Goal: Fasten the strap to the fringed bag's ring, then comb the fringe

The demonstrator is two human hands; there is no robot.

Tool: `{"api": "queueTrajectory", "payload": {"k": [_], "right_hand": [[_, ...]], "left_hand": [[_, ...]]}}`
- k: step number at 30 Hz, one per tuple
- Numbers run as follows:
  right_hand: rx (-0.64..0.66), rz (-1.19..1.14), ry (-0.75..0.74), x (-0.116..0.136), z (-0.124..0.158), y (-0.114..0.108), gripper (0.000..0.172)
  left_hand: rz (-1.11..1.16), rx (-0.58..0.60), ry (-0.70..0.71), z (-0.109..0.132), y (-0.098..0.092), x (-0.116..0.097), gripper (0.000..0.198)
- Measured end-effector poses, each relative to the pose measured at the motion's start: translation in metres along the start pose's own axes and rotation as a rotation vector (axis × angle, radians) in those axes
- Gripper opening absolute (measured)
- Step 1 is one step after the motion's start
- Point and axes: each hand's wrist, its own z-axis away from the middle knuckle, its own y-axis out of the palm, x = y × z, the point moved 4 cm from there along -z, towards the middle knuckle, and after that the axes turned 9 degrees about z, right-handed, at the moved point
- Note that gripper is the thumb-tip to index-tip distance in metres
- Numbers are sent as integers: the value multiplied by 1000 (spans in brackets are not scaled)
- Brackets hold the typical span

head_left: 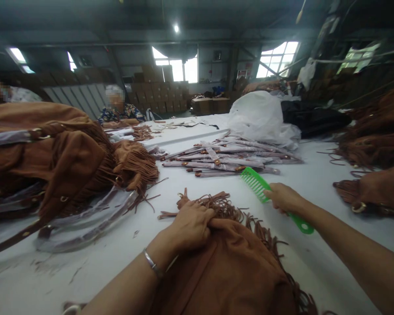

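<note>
A brown suede bag (230, 267) with fringe along its edge lies on the white table (118, 267) in front of me. My left hand (192, 225), a silver bangle at its wrist, is closed on the bag's upper left edge, fingers bent over the material. To the right, my right hand (284, 199) grips a green wide-toothed comb (254, 183) by its handle. The comb is held beyond the fringe (221, 203), apart from it, with its toothed end pointing up and left.
Brown fringed bags (72, 166) are piled at left, and more bags (381, 188) lie at right. Wrapped straps (216, 157) spread across the middle, before a white plastic bag (259, 113) and black material (311, 118). A person (121, 109) sits across the table.
</note>
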Motion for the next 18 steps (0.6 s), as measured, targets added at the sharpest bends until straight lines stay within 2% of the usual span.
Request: {"api": "queueTrajectory", "payload": {"k": [2,4,5,7,9,11,13,15,18], "right_hand": [[-132,31,-53,22,18,-12,26],[-288,114,-163,56,45,-22,25],[-319,161,-212,74,59,-23,25],[-292,232,-341,103,79,-18,24],[-235,281,-414,113,81,-9,23],[-200,299,-342,98,65,-2,23],[-174,285,-194,68,41,-1,23],[-149,259,-136,41,20,-1,21],[-18,37,-106,14,7,6,21]], "left_hand": [[4,-10,5,0,0,-1,13],[14,-26,8,0,-1,-2,14],[19,-40,12,0,-2,-2,15],[23,-62,21,0,-2,-1,18],[22,-70,18,0,-1,0,17],[44,-60,20,0,0,1,15],[91,-65,35,1,-1,-1,14],[119,-97,48,2,-5,-3,15],[110,-130,44,3,-8,-5,16]]}}
